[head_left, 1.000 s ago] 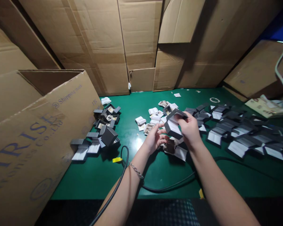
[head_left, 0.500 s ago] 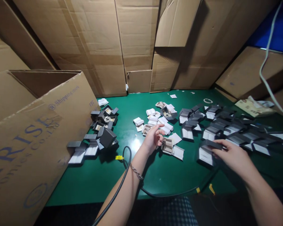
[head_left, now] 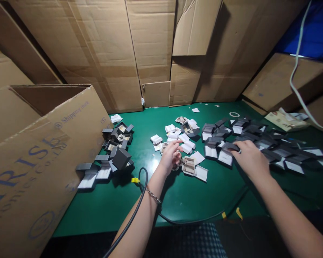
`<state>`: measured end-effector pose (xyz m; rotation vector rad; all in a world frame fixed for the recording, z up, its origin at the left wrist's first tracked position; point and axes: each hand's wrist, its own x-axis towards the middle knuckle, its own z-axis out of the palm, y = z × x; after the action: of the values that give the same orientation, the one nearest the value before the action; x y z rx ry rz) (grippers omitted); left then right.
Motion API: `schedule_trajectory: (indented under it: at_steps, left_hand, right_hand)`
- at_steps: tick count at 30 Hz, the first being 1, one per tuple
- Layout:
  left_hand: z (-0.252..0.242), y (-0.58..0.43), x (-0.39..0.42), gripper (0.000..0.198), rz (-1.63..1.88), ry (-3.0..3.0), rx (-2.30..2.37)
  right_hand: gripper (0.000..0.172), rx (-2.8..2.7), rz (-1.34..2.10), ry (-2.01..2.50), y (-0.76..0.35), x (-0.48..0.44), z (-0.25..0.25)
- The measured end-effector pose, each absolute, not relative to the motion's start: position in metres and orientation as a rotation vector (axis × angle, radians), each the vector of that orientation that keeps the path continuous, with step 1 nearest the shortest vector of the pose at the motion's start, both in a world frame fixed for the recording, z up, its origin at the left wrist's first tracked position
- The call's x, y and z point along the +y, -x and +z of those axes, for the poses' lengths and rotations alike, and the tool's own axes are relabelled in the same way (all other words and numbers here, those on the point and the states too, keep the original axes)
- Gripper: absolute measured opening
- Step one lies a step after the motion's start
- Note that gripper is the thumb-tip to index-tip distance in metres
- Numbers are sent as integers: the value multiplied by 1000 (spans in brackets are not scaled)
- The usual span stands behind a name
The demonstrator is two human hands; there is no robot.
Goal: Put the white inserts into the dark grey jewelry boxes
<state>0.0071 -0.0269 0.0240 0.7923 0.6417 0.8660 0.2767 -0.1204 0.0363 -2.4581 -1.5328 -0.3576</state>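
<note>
My right hand [head_left: 250, 157] has its fingertips closed on the lid edge of a small black box [head_left: 226, 154]. That box stands open, its white lining showing, right beside another open black box [head_left: 211, 147]. Over the middle of the table my left hand [head_left: 171, 157] hovers with loosely curled fingers, the index finger stretched out and nothing visible in it. Just to its right lies a beige insert tray [head_left: 188, 166] with a white flap. White folded liners [head_left: 187, 146] and a dark open box [head_left: 190, 129] lie piled beyond the fingers.
Several open black boxes [head_left: 282, 150] spread across the right side, and more black boxes [head_left: 121, 157] cluster by a large carton [head_left: 56, 143] on the left. A black cable [head_left: 193, 223] crosses the green table [head_left: 140, 136] and my left forearm. Cardboard walls [head_left: 102, 53] stand behind.
My right hand has carried the small black box away from me and slightly left, up against its neighbours. My left hand has stayed nearly in place. The view has shifted slightly.
</note>
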Motion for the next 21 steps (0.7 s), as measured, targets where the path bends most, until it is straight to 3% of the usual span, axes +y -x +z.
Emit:
schedule_trajectory:
  at_steps: [11,17,21]
  left_hand:
    - [26,-7,-18,14,1088,-1036,940]
    - [21,-4,-29,14,1126,-1560,1030]
    - [22,-2,-35,13,1015,-1784,946]
  right_hand:
    - [41,-1476,-276,2509,-294,-74,39]
    - [65,-1337,-217,2510,-269,-96,53]
    - [57,-1528,-180,2139,-211,-99,70]
